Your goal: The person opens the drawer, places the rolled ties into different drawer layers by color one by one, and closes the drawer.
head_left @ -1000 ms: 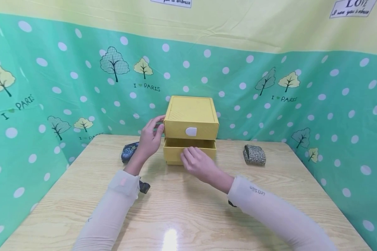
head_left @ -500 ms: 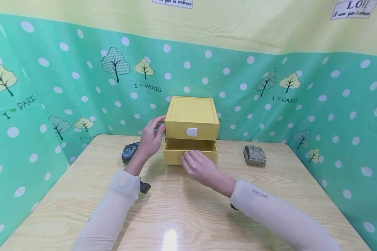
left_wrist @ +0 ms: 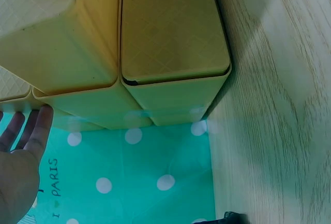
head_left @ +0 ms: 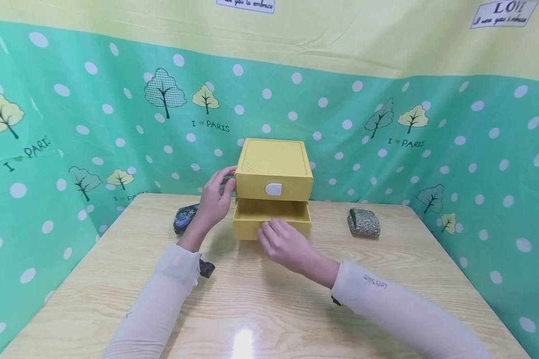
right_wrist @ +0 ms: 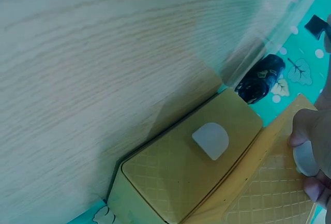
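Note:
A yellow drawer cabinet [head_left: 276,157] stands at the table's far edge. Its middle drawer [head_left: 247,229] is pulled out, and the part of its inside that shows holds nothing. My right hand [head_left: 285,244] holds the front of this drawer; in the right wrist view, thumb and finger pinch its white handle [right_wrist: 306,159]. Against the cabinet's left side rests my left hand [head_left: 215,199], fingers fairly straight, as the left wrist view also shows. Below, a closed bottom drawer [right_wrist: 181,167] has its own white tab [right_wrist: 212,140]. The top drawer [head_left: 251,187] is closed.
A dark blue patterned rolled item [head_left: 186,218] lies left of the cabinet, partly behind my left wrist. On the right lies a grey speckled rolled item [head_left: 364,223]. Green and yellow printed cloth [head_left: 332,114] hangs around the wooden table [head_left: 233,304].
The middle drawer has slid farther out toward me, with my right hand moving back along with it. My left hand stays at the cabinet's side.

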Motion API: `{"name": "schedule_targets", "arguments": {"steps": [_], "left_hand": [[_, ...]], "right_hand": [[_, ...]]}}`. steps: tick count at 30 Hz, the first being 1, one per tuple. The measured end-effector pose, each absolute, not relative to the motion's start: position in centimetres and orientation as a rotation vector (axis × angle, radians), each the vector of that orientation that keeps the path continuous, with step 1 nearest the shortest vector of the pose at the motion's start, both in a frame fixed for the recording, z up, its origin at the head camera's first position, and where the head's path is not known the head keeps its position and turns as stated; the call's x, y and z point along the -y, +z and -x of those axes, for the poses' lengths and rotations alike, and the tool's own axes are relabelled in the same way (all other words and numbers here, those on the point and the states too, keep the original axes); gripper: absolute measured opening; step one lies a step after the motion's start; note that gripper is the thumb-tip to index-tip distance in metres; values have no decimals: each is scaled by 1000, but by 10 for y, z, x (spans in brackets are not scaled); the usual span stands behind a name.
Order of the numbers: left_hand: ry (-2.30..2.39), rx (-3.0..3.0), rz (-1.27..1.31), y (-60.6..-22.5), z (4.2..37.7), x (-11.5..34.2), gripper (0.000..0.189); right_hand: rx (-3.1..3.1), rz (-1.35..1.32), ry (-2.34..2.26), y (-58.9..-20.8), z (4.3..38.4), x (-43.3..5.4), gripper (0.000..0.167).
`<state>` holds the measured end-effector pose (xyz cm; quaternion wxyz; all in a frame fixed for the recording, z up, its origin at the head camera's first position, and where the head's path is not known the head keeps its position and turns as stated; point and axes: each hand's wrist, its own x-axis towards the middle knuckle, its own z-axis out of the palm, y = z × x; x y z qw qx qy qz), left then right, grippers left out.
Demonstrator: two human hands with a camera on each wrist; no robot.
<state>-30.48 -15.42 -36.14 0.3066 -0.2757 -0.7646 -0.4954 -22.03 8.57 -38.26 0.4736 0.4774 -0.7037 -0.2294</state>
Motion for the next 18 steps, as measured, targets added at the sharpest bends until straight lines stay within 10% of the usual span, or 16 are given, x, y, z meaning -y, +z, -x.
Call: {"name": "schedule_targets", "arguments": {"steps": [18], "left_hand": [[-1276, 2030, 731, -363, 306, 155, 36]], "right_hand": [[1702, -1179, -558, -382, 205, -87, 32]]}}
